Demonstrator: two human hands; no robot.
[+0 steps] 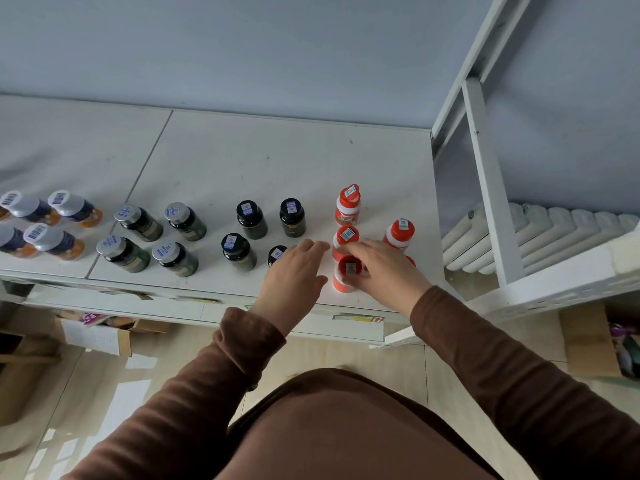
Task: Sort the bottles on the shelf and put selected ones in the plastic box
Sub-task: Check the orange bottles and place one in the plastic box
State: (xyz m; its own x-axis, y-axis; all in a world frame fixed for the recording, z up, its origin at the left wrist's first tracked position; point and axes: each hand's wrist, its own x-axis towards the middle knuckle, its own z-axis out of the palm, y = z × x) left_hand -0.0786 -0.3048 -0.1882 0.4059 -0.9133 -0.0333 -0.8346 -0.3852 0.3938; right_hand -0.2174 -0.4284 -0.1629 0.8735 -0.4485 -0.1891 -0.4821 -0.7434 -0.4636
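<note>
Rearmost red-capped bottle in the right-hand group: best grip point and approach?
Take the rearmost red-capped bottle by its cap or upper body, coming down from above. It stands upright with bare shelf behind and to its left; another red-capped bottle stands close in front, so a frontal approach looks blocked.

My right grip (379, 268) curls round the nearest red-capped bottle (346, 275) on the shelf (242, 161); my left grip (294, 271) hovers flat beside it, over a black-capped bottle (276, 254).

Both arms wear long brown sleeves (194, 382) with ribbed cuffs, matching the brown top (346, 427) below.
</note>
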